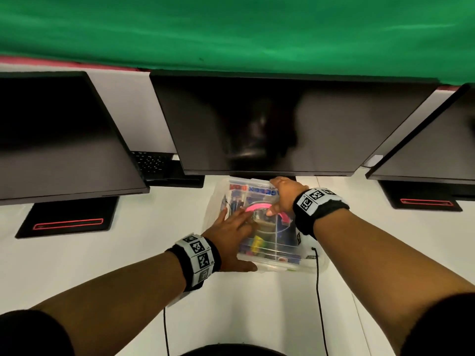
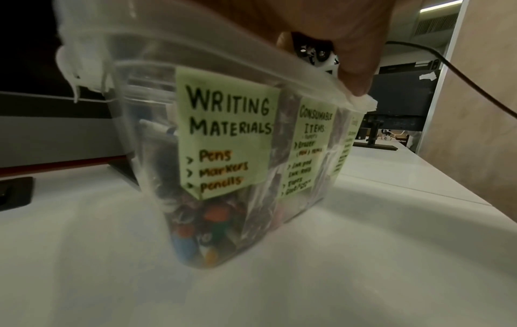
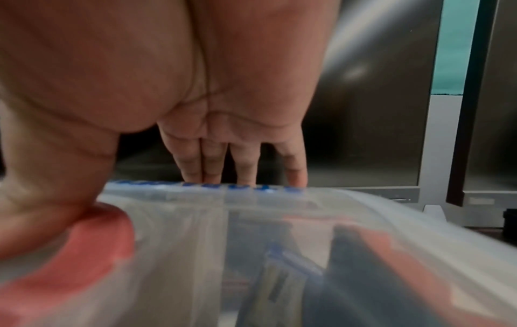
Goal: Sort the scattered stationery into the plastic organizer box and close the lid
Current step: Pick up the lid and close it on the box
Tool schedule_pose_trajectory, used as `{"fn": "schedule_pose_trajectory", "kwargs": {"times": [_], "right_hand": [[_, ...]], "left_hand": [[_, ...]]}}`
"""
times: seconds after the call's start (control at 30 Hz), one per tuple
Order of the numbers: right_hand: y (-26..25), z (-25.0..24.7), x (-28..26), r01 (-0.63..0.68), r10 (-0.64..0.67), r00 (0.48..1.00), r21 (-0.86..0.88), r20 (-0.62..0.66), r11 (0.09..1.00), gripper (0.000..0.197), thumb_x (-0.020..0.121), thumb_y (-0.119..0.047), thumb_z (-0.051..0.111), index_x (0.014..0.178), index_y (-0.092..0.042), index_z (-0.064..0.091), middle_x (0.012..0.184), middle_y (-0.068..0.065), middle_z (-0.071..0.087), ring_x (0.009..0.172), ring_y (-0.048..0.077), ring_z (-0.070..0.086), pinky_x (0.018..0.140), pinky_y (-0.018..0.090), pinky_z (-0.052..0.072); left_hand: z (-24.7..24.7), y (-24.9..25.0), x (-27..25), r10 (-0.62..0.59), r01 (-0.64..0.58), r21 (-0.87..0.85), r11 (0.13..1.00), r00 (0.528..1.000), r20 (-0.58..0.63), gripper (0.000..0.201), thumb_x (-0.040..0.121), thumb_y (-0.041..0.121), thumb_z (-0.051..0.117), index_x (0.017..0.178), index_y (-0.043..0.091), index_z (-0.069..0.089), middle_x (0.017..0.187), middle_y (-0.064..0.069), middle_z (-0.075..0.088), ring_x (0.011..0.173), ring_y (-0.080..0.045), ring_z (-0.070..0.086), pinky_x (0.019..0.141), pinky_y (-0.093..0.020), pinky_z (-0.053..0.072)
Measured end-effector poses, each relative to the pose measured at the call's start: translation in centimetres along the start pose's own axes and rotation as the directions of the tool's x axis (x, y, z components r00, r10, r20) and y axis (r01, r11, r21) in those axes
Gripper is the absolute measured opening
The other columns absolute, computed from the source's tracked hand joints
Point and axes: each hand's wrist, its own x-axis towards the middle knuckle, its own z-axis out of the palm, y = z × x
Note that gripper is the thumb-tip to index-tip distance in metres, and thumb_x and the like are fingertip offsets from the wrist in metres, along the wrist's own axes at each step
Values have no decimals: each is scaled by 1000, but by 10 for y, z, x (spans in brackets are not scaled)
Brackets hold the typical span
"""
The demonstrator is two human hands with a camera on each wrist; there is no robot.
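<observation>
The clear plastic organizer box [image 1: 270, 255] stands on the white desk under the middle monitor, with its clear lid [image 1: 259, 195] lying on top. Pens and other stationery show through the walls. My left hand [image 1: 235, 233] lies flat on the lid's near left part, fingers straight, with its thumb [image 2: 355, 57] on the near rim. My right hand [image 1: 277, 197] presses the lid's far side; its fingers [image 3: 243, 163] reach straight to the far edge, and its thumb rests on the pink handle [image 1: 257, 207]. Green labels [image 2: 226, 132] reading "Writing Materials" and "Consumable Items" are stuck on the box's [image 2: 223, 223] front.
Three dark monitors [image 1: 282, 124] stand close behind the box, their black stands [image 1: 66, 219] marked with red lines. A keyboard [image 1: 151, 161] lies at the back left. Two thin black cables [image 1: 318, 291] run across the white desk [image 1: 115, 253] toward me. Green cloth hangs behind.
</observation>
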Motion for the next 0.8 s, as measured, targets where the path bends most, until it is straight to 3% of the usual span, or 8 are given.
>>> {"fn": "schedule_pose_trajectory", "kwargs": {"times": [0.27, 0.47, 0.67, 0.8], "right_hand": [[-3, -5, 13, 1, 0, 1000, -53, 28, 999, 102, 61, -39, 84, 143, -13, 29, 150, 6, 34, 136, 27, 35, 114, 38, 32], [-8, -11, 20, -14, 18, 998, -61, 68, 998, 92, 49, -37, 89, 128, -18, 46, 133, 3, 49, 124, 28, 46, 104, 41, 43], [-12, -3, 8, 47, -45, 999, -66, 31, 997, 101, 62, -38, 84, 144, -18, 30, 149, 2, 35, 137, 27, 33, 114, 40, 31], [-23, 2, -2, 102, -101, 994, -18, 39, 995, 103, 65, -37, 82, 147, -23, 22, 155, -1, 25, 141, 25, 27, 116, 50, 23]], "left_hand": [[3, 8, 6, -44, 43, 9, 999, 998, 40, 91, 78, 66, 50, 148, 24, 12, 159, 2, 6, 147, -24, -10, 118, -51, -9], [4, 11, 7, -53, 53, 6, 999, 997, 53, 90, 79, 65, 50, 148, 22, 12, 159, 2, 9, 147, -25, -11, 117, -56, -6], [9, 16, -7, -94, 94, -20, 995, 996, 11, 87, 78, 67, 47, 147, 24, 15, 158, 3, 11, 147, -25, -6, 117, -57, -3], [9, 17, -22, -135, 135, -15, 991, 991, 12, 86, 77, 71, 45, 145, 26, 17, 157, 5, 12, 147, -25, -3, 117, -57, -2]]}}
